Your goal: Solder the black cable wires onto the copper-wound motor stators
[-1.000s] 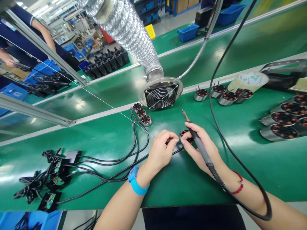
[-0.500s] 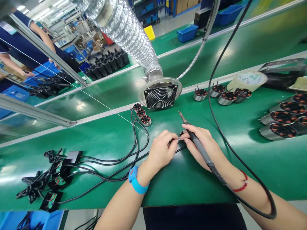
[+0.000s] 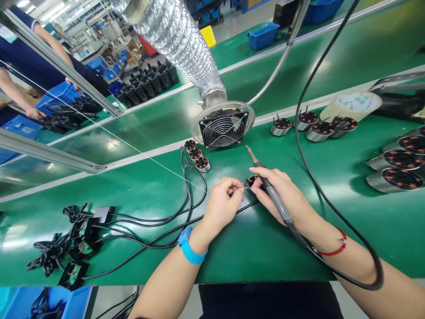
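Note:
My left hand [image 3: 223,204] is pinched shut on a thin silver solder wire [image 3: 139,153] and the end of a black cable [image 3: 186,221], right beside a small motor stator [image 3: 251,181] with copper windings on the green bench. My right hand [image 3: 282,195] is closed around a soldering iron [image 3: 265,184]. The iron lies along the fingers with its tip pointing up and away towards the fan. The fingertips of that hand touch the stator. Both hands meet at the stator.
A fume fan [image 3: 223,128] on a silver duct [image 3: 179,40] stands just behind. Three small stators [image 3: 195,157] with cables sit left of it. More stators [image 3: 315,126] and larger motors [image 3: 398,166] lie right. Black connector boxes [image 3: 76,239] lie at the left. Another person's arm [image 3: 20,95] works far left.
Both hands stay together at the stator. The iron's tip has tilted slightly left and the view has shifted a little; nothing was let go.

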Action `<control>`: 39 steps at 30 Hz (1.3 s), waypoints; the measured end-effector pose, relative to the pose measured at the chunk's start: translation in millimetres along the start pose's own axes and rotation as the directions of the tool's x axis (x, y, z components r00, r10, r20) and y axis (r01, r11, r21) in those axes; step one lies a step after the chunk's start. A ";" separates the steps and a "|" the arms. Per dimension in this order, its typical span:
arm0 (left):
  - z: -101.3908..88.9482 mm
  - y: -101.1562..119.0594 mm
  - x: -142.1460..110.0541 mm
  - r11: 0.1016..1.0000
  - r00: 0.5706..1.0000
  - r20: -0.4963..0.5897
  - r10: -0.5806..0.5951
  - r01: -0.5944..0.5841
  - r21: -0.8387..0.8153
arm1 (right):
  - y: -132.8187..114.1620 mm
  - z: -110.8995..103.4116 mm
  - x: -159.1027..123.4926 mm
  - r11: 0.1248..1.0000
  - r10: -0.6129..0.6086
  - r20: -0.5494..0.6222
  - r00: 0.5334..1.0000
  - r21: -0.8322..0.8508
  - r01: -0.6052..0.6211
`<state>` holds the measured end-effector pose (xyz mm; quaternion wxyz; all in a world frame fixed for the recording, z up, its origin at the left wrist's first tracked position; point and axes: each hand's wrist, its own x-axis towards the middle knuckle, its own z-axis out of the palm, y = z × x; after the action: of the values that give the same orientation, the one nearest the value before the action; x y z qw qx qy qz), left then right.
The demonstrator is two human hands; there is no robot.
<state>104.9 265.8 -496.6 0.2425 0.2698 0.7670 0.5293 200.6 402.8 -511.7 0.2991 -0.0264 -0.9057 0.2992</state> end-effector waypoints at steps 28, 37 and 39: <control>20.9 0.2 -4.6 1.000 0.995 -0.100 0.010 -0.011 -0.006 | -26.5 -28.0 -50.5 0.985 0.140 -0.207 0.968 0.133 -0.114; 21.4 1.5 -3.9 1.000 0.994 -0.108 0.011 -0.012 -0.012 | -29.4 -28.9 -50.0 0.982 0.150 -0.177 0.973 0.140 -0.126; 21.1 2.2 -4.0 1.000 0.994 -0.106 0.010 -0.011 -0.013 | -29.8 -29.0 -49.6 0.982 0.161 -0.182 0.970 0.132 -0.138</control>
<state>122.0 278.1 -501.0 0.2005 0.2438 0.7737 0.5493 261.4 382.4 -502.5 0.3625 -0.1056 -0.8488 0.3701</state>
